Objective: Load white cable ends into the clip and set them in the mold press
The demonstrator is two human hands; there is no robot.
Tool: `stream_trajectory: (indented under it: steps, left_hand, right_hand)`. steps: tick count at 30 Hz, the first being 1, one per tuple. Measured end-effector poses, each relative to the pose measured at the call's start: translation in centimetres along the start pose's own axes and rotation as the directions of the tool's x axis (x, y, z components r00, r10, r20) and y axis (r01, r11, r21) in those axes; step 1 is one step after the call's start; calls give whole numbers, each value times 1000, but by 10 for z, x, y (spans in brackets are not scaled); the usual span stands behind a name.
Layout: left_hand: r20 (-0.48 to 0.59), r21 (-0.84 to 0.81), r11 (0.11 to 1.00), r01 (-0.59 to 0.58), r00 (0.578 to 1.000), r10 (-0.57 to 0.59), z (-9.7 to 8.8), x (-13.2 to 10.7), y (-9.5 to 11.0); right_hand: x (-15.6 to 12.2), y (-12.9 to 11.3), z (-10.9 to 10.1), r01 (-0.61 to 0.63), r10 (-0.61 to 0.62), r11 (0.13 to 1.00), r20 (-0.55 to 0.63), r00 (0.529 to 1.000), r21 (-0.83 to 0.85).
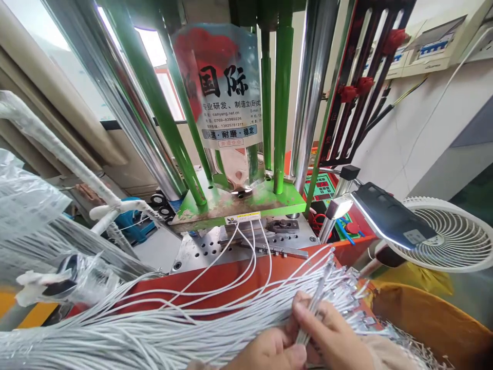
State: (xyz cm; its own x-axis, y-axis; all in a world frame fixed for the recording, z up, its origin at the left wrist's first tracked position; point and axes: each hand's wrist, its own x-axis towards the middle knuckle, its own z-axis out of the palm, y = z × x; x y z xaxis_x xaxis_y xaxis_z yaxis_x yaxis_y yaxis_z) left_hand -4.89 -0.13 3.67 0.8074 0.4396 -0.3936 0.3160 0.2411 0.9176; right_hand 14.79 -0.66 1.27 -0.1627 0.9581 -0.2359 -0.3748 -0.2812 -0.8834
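My left hand (269,349) is closed at the bottom of the view, its thumb and fingers around the lower end of a thin, shiny, clear-to-grey strip (318,294). My right hand (332,331) pinches the same strip higher up, between thumb and fingers. The strip tilts up and to the right; its exact kind cannot be made out. Beneath and beside both hands lies a thick bundle of white cables (162,329), their small connector ends gathered just right of the hands. Three or so white cables (254,252) run up into the tooling under the press's green plate (246,208).
Behind the hands stands a vertical press with green rods (284,103) and a perforated metal base (200,252). A lamp (393,216) and a white fan (454,234) are at the right, above an orange-brown bin (435,313). A wrapped white frame (57,144) stands left.
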Motion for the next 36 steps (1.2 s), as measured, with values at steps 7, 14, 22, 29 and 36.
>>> stream_trajectory:
  steps: [7,14,22,29,36]
  left_hand:
    - [-197,-158,986,-46,980,14,22,54,-17]
    - [-388,95,974,-206,894,227,10,50,-1]
    - [-494,-238,959,-154,869,17,-27,59,-9]
    - [-532,-280,954,-107,845,-62,-38,68,-22]
    - [-605,-117,993,-13,794,-60,-32,66,-23]
  right_hand:
    - [15,-27,-3,199,-179,961,119,977,-192]
    - [26,-23,-3,592,-315,499,504,804,-633]
    - [108,-29,-10,336,-216,340,274,937,-878]
    - [89,-25,-25,23,178,670,191,965,-742]
    - [68,7,-9,71,-57,981,79,995,-183]
